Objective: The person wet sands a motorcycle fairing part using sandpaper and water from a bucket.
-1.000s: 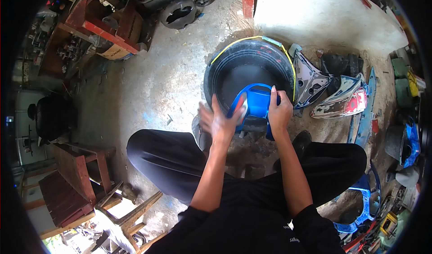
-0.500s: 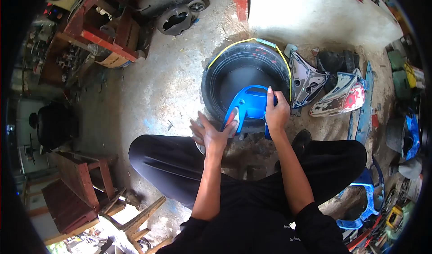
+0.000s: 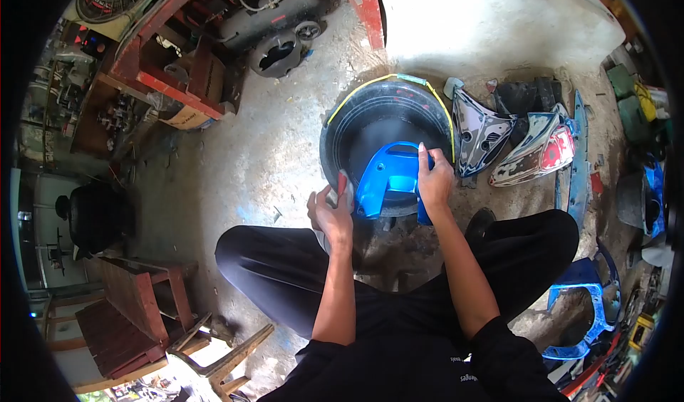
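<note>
My right hand [image 3: 435, 181] grips the right side of a glossy blue plastic motorcycle panel [image 3: 393, 173], which has a loop-like opening at its top. The panel is held over the near side of a black bucket [image 3: 335, 135] with cloudy water inside. To the left of the panel, my left hand [image 3: 333, 217] is closed on a small red and grey pad [image 3: 343, 187]; its exact kind I cannot tell. The pad is apart from the panel. A yellow handle [image 3: 356, 89] lies along the bucket's far rim.
Worn white-and-grey panels [image 3: 483, 133] and a red-patched one [image 3: 538, 156] lie right of the bucket. Farther right is a blue frame [image 3: 595, 309]. A grey ring-shaped part [image 3: 276, 54] rests on the concrete floor. Wooden benches [image 3: 132, 306] stand at left.
My left hand has come off the blue panel and moved left with the pad. My right hand keeps its hold on the panel. The view has shifted slightly.
</note>
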